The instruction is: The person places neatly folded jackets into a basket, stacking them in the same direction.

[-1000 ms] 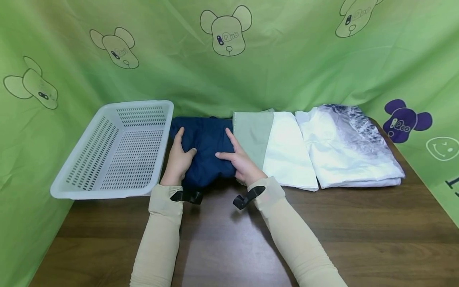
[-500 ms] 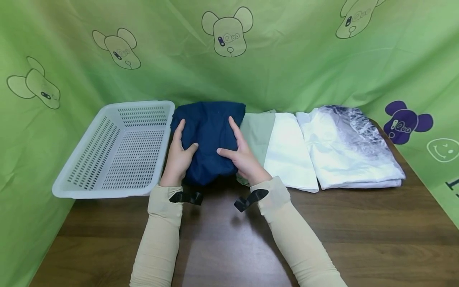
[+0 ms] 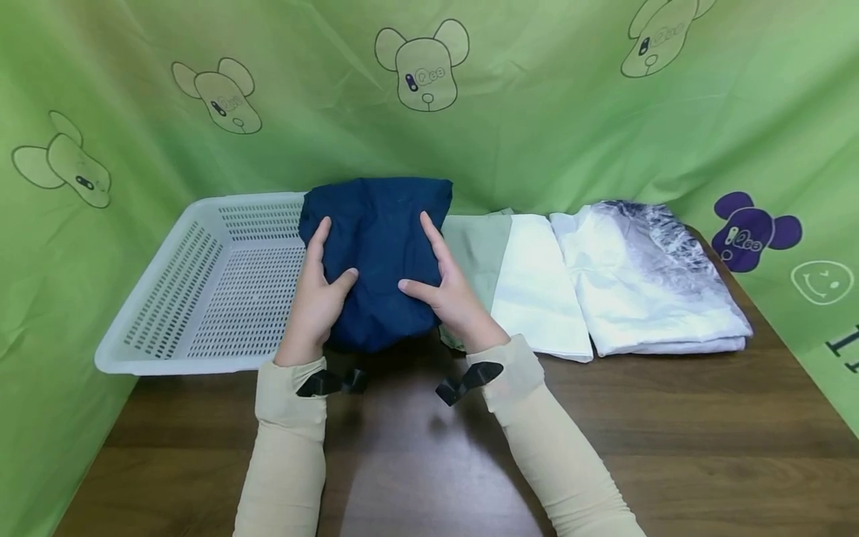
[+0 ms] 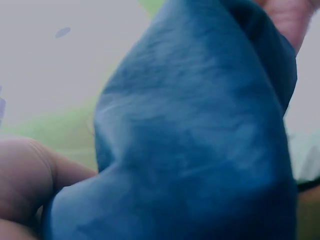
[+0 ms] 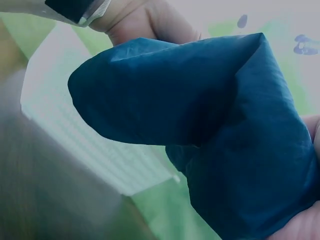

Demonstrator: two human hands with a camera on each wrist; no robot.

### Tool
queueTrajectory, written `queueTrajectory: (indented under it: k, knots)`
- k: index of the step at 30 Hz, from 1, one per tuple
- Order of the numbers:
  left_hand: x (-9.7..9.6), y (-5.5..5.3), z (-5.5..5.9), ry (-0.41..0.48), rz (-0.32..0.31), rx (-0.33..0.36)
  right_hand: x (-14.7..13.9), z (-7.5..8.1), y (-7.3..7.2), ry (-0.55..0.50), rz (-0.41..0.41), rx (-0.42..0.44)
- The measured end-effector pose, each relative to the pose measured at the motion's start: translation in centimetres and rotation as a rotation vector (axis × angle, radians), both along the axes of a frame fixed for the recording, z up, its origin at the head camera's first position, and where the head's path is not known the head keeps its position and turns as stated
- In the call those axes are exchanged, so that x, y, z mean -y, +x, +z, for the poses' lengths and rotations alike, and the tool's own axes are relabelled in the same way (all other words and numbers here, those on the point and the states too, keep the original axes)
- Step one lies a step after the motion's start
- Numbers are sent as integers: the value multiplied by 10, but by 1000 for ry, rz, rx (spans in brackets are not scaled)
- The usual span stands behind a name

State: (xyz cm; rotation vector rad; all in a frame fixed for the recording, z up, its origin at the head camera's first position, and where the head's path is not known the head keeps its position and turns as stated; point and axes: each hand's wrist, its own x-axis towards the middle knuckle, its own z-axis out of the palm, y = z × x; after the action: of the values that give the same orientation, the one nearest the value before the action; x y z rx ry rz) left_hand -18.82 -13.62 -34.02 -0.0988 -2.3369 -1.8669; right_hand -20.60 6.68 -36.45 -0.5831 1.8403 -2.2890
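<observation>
A folded navy blue cloth (image 3: 382, 239), likely a garment, is lifted between both hands. My left hand (image 3: 314, 302) grips its left side, thumb on top and fingers going underneath. On the opposite side my right hand (image 3: 458, 298) holds it the same way. The left wrist view shows the cloth (image 4: 195, 125) bulging up close, smooth and slightly creased. Its lower edge droops into a fold in the right wrist view, where the cloth (image 5: 250, 150) hangs above the table. The fingers beneath it are mostly hidden.
Left of the cloth stands a white perforated plastic basket (image 3: 194, 366), its right rim overlapped by the cloth and left hand. To the right lie a sage green and white folded cloth (image 3: 537, 298) and a white one with grey print (image 3: 658, 291). A green curtain (image 3: 537, 112) hangs behind the wooden table (image 3: 671, 432).
Both hands have raised the navy cloth from the table beside the basket. It has since shifted slightly left, and now overlaps the basket's right rim.
</observation>
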Motion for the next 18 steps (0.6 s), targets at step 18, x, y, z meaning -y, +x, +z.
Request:
queueTrajectory:
  k: [18]
  knots:
    - [59,51,57,-60,-158,71,41,21,12,-74,130,-178]
